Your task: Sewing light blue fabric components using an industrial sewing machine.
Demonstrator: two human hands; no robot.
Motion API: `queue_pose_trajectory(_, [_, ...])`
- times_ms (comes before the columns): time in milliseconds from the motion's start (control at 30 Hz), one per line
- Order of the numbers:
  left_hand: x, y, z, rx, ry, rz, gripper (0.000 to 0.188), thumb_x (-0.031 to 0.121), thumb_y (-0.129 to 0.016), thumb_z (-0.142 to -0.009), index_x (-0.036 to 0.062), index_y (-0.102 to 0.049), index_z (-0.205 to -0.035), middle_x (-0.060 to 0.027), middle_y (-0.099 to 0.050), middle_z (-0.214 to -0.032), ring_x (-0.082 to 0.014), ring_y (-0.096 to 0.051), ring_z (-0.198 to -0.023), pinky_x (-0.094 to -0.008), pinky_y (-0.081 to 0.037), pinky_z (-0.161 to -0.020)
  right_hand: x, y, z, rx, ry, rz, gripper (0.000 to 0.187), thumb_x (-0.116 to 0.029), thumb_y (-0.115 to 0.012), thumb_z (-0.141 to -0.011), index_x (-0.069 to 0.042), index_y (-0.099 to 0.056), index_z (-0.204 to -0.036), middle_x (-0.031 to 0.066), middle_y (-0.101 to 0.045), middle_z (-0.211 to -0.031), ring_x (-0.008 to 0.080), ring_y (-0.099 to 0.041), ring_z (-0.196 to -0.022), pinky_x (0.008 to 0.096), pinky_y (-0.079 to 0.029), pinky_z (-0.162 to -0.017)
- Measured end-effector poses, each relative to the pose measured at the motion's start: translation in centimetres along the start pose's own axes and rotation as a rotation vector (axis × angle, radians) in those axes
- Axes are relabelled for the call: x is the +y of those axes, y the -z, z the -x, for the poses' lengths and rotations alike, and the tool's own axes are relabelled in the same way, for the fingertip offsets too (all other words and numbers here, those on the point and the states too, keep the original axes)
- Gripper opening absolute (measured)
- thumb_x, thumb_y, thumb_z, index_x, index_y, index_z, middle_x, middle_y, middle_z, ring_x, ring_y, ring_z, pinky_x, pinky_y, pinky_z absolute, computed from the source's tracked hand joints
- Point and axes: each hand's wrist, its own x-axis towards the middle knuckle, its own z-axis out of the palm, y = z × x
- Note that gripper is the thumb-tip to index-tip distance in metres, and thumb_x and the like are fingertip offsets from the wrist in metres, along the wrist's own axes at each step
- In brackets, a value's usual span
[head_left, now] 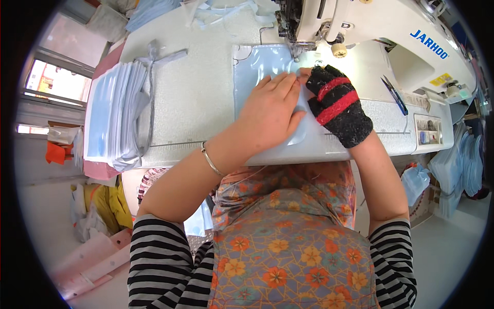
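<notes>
A glossy light blue sheet [248, 85], fabric or plastic film, lies on the sewing table under my hands. Its far right edge reaches the needle area of a white sewing machine [378, 31]. My left hand [272, 108] is bare and rests flat on the sheet, fingers stretched out and thumb apart. Beside it, my right hand [337, 105] wears a black fingerless glove with red stripes. Its fingers are bent and pressed together at the sheet's right edge, just below the presser foot [297, 51]. The fingertips there are partly hidden.
A tied stack of light blue and white pieces [116, 113] stands at the left of the table. Small thread snips [395, 96] lie at the right, near a tray of small parts [428, 131]. Light blue strips [226, 15] lie at the back. More blue pieces [458, 165] hang at the right.
</notes>
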Motion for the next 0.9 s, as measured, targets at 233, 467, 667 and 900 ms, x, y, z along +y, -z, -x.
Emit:
queue_pose_trajectory(233, [-1.7, -0.1, -0.7, 0.046, -0.052, -0.029, 0.045, 0.021, -0.068, -0.084, -0.0039, -0.059, -0.120, -0.0190, -0.058, -0.129, -0.0333, -0.054, -0.122, -0.0506, -0.042, -0.105, 0.1, 0.1, 0.2, -0.010, -0.019, 0.024, 0.040, 0.000, -0.061, -0.072, -0.003, -0.064, -0.112, 0.0140, -0.065, -0.121, 0.0338, -0.061, -0.110, 0.0430, -0.047, -0.100])
queue_pose_trajectory(467, [-4.4, -0.5, -2.1, 0.099, -0.105, 0.071, 0.031, 0.011, -0.068, -0.082, 0.0038, -0.064, -0.112, -0.0104, -0.062, -0.119, -0.0297, -0.060, -0.110, -0.0455, -0.047, -0.095, -0.5, 0.4, -0.1, -0.010, -0.025, 0.042, 0.041, -0.002, -0.063, -0.072, -0.001, -0.064, -0.113, 0.0151, -0.065, -0.118, 0.0340, -0.061, -0.110, 0.0434, -0.046, -0.100])
queue_pose_trajectory(667, [-6.2, 0.1, -2.5, 0.101, -0.165, 0.088, 0.029, 0.009, -0.066, -0.083, 0.0049, -0.065, -0.111, -0.0092, -0.064, -0.116, -0.0282, -0.062, -0.105, -0.0420, -0.048, -0.094, -1.4, 0.9, -0.6, -0.064, -0.054, -0.021, 0.038, -0.009, -0.065, -0.080, 0.000, -0.063, -0.117, 0.0170, -0.062, -0.121, 0.0364, -0.059, -0.111, 0.0453, -0.045, -0.100])
queue_pose_trajectory(900, [-7.3, 0.1, -2.6, 0.119, -0.222, -0.013, 0.030, 0.012, -0.064, -0.085, 0.0048, -0.065, -0.114, -0.0085, -0.065, -0.119, -0.0263, -0.062, -0.110, -0.0407, -0.048, -0.093, -1.7, 0.4, -0.9, -0.050, -0.054, 0.010, 0.042, -0.014, -0.068, -0.082, 0.000, -0.062, -0.121, 0.0184, -0.060, -0.125, 0.0385, -0.057, -0.115, 0.0468, -0.044, -0.102])
